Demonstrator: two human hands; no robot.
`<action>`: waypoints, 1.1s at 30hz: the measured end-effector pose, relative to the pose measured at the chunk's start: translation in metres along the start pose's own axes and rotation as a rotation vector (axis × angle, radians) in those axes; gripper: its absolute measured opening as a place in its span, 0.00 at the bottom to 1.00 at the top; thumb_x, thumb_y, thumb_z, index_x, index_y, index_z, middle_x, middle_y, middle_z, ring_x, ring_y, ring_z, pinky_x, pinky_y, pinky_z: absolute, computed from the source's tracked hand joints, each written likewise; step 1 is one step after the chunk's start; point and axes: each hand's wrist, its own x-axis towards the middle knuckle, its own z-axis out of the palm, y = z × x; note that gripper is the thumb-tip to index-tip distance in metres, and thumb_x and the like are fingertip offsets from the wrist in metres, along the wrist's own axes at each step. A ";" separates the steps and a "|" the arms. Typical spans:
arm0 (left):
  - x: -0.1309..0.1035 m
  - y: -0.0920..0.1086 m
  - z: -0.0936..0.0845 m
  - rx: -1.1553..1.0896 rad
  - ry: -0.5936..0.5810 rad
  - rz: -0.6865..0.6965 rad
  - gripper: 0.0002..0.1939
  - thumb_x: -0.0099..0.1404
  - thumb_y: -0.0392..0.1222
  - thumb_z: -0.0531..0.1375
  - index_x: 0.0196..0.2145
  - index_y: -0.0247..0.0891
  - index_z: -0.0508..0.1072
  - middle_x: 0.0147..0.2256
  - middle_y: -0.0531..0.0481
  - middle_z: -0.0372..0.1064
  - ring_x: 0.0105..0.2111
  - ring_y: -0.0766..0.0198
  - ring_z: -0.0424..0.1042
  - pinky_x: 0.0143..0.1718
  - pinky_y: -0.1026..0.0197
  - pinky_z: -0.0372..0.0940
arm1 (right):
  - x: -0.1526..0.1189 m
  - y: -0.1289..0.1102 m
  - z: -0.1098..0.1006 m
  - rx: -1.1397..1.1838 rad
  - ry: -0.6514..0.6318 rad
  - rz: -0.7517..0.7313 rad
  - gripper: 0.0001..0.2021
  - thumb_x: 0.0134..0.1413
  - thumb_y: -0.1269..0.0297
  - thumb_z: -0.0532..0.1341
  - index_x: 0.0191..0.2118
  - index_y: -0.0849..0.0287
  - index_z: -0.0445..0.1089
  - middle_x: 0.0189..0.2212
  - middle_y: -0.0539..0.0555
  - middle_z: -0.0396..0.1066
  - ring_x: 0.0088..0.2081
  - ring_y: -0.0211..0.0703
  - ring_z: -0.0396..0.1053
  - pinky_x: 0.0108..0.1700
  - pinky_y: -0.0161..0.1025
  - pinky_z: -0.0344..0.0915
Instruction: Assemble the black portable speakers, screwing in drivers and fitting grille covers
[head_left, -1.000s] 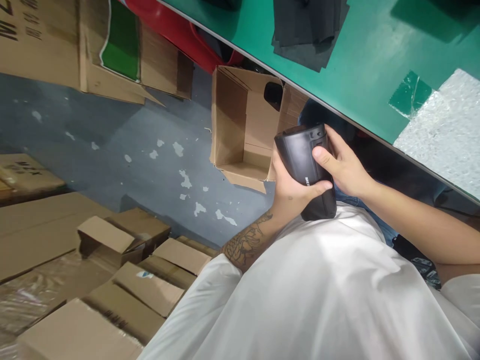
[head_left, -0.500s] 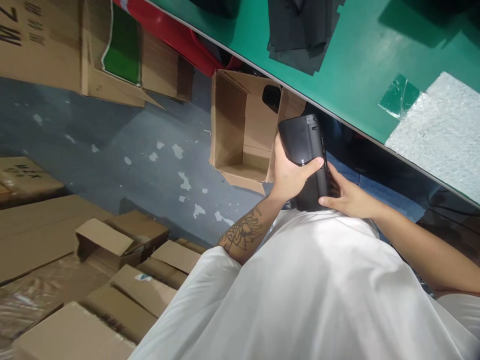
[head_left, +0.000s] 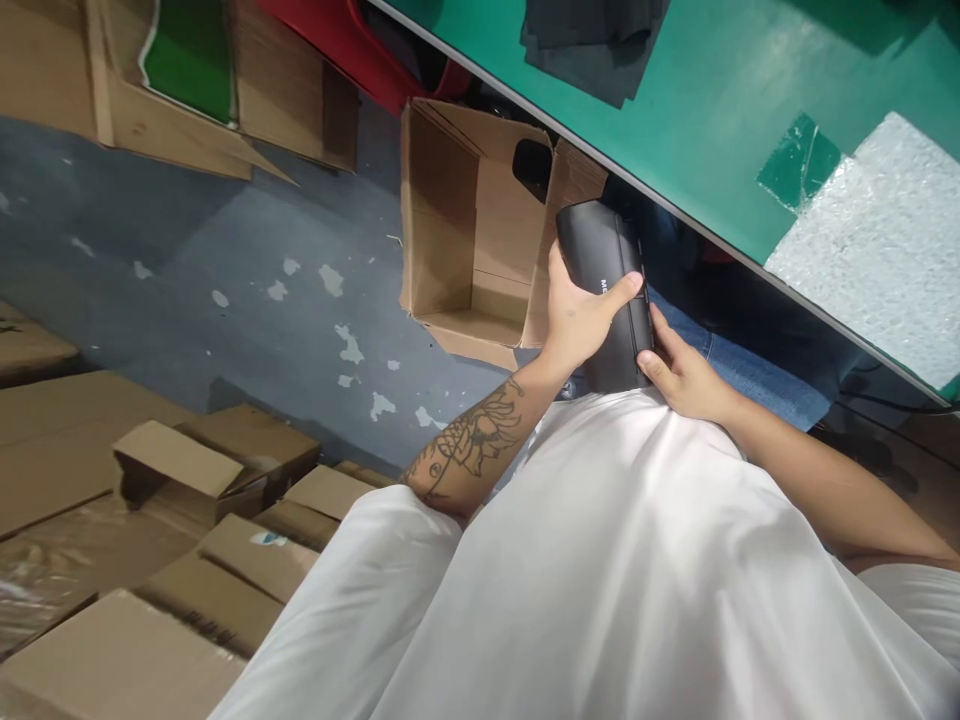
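Note:
A black device [head_left: 592, 245] with partly covered white lettering rests close against the white shirt, beside the green table's edge. My left hand [head_left: 589, 315] is wrapped round its left side, the thumb lying across its face. At the device's right edge is my right hand [head_left: 679, 370], its thumb on the near face and its other fingers partly hidden behind. Just left of the device stands an open cardboard box [head_left: 442, 225] on the floor, with a dark object [head_left: 532, 165] at its upper right.
The green table [head_left: 720, 110] spans the upper right, bearing dark grey sheets [head_left: 585, 45] and a bubble-wrap sheet [head_left: 885, 240]. Several cardboard boxes [head_left: 112, 650] fill the lower left. A red chair [head_left: 337, 40] and more cardboard [head_left: 285, 90] are at the upper left.
The device has turned slightly in my hands, so its side edge with slots shows less. The surroundings have shifted up and left in the view.

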 end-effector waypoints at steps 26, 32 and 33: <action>-0.025 0.011 0.001 -0.042 0.041 -0.105 0.52 0.60 0.57 0.78 0.71 0.46 0.54 0.72 0.38 0.64 0.72 0.51 0.68 0.77 0.50 0.60 | 0.013 -0.022 -0.015 0.337 -0.205 0.129 0.65 0.69 0.38 0.72 0.85 0.73 0.31 0.75 0.64 0.36 0.74 0.53 0.53 0.80 0.49 0.62; -0.031 0.014 -0.005 -0.053 0.047 -0.094 0.56 0.58 0.59 0.78 0.73 0.45 0.52 0.75 0.35 0.60 0.75 0.49 0.64 0.78 0.49 0.59 | 0.008 -0.015 -0.004 0.148 -0.093 0.101 0.62 0.66 0.42 0.69 0.86 0.72 0.34 0.76 0.59 0.33 0.79 0.56 0.37 0.87 0.55 0.33; -0.031 0.016 -0.007 -0.066 0.039 -0.092 0.57 0.57 0.60 0.78 0.72 0.45 0.53 0.75 0.35 0.59 0.75 0.48 0.63 0.78 0.48 0.58 | 0.006 -0.015 -0.002 0.131 -0.084 0.090 0.62 0.66 0.41 0.69 0.86 0.72 0.34 0.76 0.60 0.33 0.79 0.57 0.38 0.87 0.56 0.34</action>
